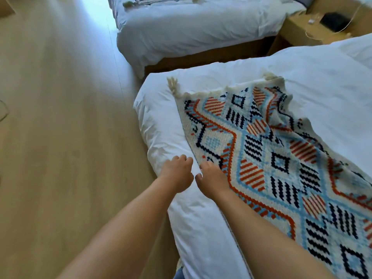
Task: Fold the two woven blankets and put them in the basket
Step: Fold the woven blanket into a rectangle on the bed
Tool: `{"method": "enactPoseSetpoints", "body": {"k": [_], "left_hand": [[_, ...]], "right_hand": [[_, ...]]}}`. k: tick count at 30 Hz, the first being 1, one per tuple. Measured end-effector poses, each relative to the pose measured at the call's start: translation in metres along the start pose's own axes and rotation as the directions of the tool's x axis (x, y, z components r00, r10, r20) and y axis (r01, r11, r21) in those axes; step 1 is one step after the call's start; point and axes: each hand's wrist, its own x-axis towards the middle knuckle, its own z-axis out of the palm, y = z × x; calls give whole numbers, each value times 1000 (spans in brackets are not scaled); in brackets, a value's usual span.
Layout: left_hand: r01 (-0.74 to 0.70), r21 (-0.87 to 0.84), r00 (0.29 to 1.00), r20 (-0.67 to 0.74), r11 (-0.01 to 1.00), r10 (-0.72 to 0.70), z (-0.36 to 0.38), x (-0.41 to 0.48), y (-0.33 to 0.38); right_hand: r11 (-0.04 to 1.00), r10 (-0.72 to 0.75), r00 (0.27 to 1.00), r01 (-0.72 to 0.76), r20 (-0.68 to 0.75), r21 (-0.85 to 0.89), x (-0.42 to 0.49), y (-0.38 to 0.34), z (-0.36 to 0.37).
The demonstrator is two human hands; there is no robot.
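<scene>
A woven blanket [267,154] with blue, orange and navy diamond patterns and cream tassels lies spread on the near bed [201,218]. My right hand [211,178] lies on the blanket's left edge, with its fingers curled onto the weave. My left hand [177,172] is just left of that edge, over the white duvet. Its fingers are curled downward and their tips are hidden. A second woven blanket [153,1] lies on the far bed [191,27], only partly in view at the top. No basket is in view.
Pale wooden floor [60,127] fills the left side. A narrow gap separates the two beds. A wooden nightstand [302,31] with a dark device and cables stands at the upper right.
</scene>
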Motion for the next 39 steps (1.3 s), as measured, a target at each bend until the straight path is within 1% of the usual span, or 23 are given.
{"method": "enactPoseSetpoints", "body": {"k": [2, 5, 7, 9, 14, 17, 21, 26, 30, 33, 34, 37, 39], "left_hand": [[14, -27, 1000, -11, 1000, -14, -14, 27, -21], [-6, 10, 1000, 21, 1000, 6, -25, 66, -55], [-35, 17, 998, 45, 999, 35, -29, 97, -83], [-73, 20, 997, 38, 997, 72, -34, 126, -110], [-174, 86, 982, 92, 981, 166, -51, 195, -170], [-236, 112, 968, 118, 965, 223, -60, 239, -185], [-316, 146, 939, 189, 937, 287, -61, 305, -191], [-359, 202, 914, 273, 911, 299, -38, 385, -202], [-458, 286, 868, 346, 842, 355, -10, 439, -217], [-520, 323, 840, 360, 791, 405, 6, 469, -223], [-553, 332, 823, 361, 764, 439, 11, 475, -225], [-671, 320, 737, 390, 669, 552, 18, 494, -231], [-720, 310, 693, 335, 620, 638, 15, 502, -239]], "right_hand": [[1000, 4, 1000, -4, -8, 7, 36, -13, -9], [1000, 25, 1000, -25, -3, -6, 81, -29, -11], [998, 68, 998, -68, 11, 6, 114, -39, -10], [992, 119, 993, -119, -1, 33, 144, -48, -9], [961, 255, 967, -252, -12, 112, 208, -71, -10], [935, 321, 947, -314, -16, 164, 242, -78, -12], [899, 400, 916, -389, -19, 202, 294, -75, -9], [846, 471, 882, -457, 18, 273, 365, -61, 12], [825, 533, 846, -516, -14, 230, 411, -49, 29], [822, 554, 833, -544, -16, 168, 429, -43, 39], [826, 553, 833, -546, -13, 144, 433, -42, 42], [810, 583, 812, -579, -19, 88, 448, -39, 50], [787, 615, 788, -610, -31, 98, 456, -42, 49]]}}
